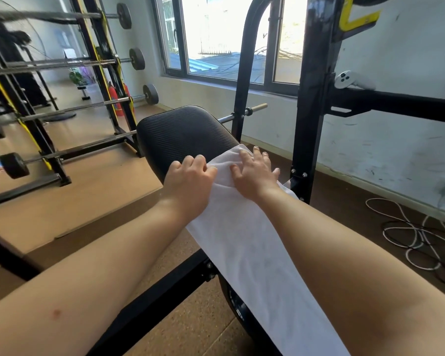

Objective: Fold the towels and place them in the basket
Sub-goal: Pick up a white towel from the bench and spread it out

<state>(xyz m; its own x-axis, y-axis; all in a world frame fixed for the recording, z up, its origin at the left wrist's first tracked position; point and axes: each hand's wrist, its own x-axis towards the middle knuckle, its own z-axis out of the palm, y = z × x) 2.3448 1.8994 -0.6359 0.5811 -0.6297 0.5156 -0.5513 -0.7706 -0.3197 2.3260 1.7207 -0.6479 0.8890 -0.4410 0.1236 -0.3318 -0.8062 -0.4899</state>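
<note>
Early stage: one white towel (242, 240) lies stretched lengthwise along the weight bench (180, 134), its far end on the black pad toward the right edge, the near end running out of the bottom of the view. No cross fold visible yet, no basket in view, so folding and placing are likely all still left. Left hand (190, 176) is at the towel's left edge near its far end, fingers curled and apparently pinching the cloth. Right hand (254, 176) lies flat on the towel's far end, fingers spread, pressing it down.
</note>
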